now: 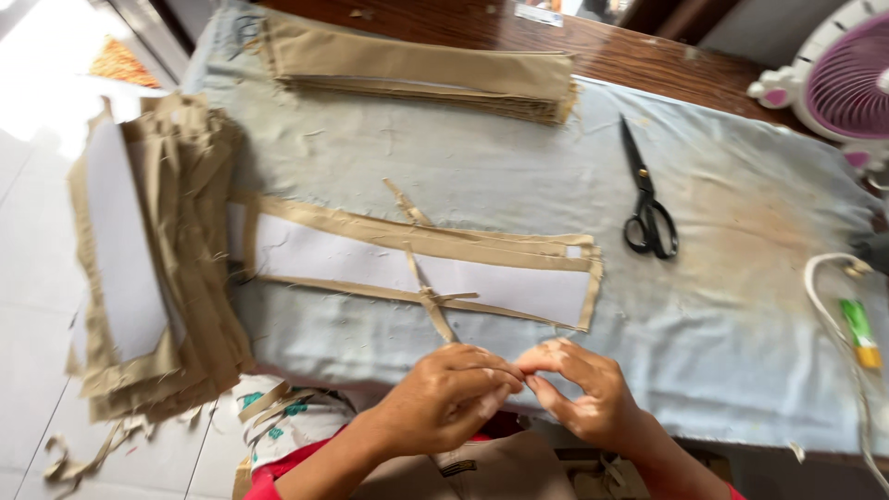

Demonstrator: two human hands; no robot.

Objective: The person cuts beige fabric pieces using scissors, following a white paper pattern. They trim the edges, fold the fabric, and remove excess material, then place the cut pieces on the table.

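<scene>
My left hand (444, 393) and right hand (579, 389) pinch one thin tan strip (435, 315) at the counter's (722, 343) near edge. Hard pulling may drag the white-lined fabric panel (417, 264) askew or fray the strip.

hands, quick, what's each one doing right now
Left hand: fingers curled, pinching something too small to tell.
Right hand: fingertips pinched against the left's, contents hidden.
</scene>
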